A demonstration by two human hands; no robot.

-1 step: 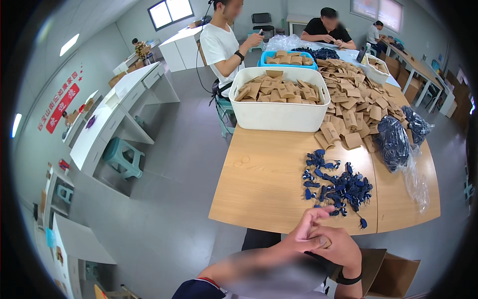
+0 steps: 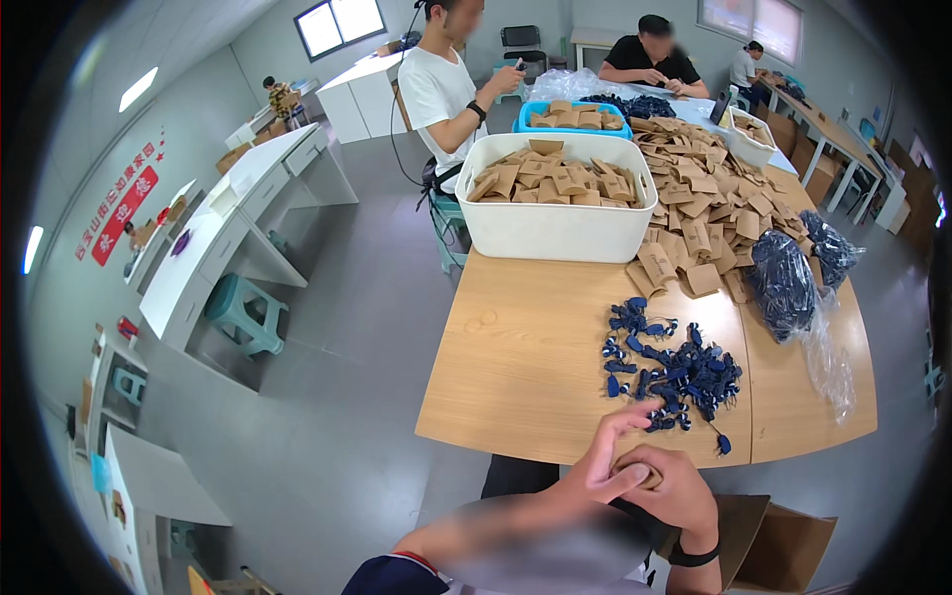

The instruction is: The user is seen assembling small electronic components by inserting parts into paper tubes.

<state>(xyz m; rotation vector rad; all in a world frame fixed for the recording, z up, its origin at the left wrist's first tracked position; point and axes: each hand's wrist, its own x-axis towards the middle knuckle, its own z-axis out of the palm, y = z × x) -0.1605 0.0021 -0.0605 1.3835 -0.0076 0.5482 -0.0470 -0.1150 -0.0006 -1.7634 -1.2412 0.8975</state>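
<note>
Near the table's front edge, my two hands meet just below a pile of dark blue corded items (image 2: 699,372). My right hand (image 2: 684,488) is closed around a small brown paper packet (image 2: 653,479), mostly hidden in its fingers. Against that packet lies the thumb of my left hand (image 2: 601,464). The other left fingers are raised and apart, reaching toward the blue pile without visibly holding anything. The blue items look like small tagged pieces with thin cords; their exact kind is too small to tell.
A white tub (image 2: 555,230) of folded brown packets stands ahead, with a blue bin (image 2: 523,121) behind it. A heap of brown packets (image 2: 694,188) spreads right, beside dark plastic-wrapped bundles (image 2: 783,288). An open cardboard box (image 2: 793,545) sits below right. Co-workers sit beyond.
My left fingers have lifted and straightened a little. More of the brown packet shows in my right hand, whose fingers have shifted slightly. The table's contents are unchanged.
</note>
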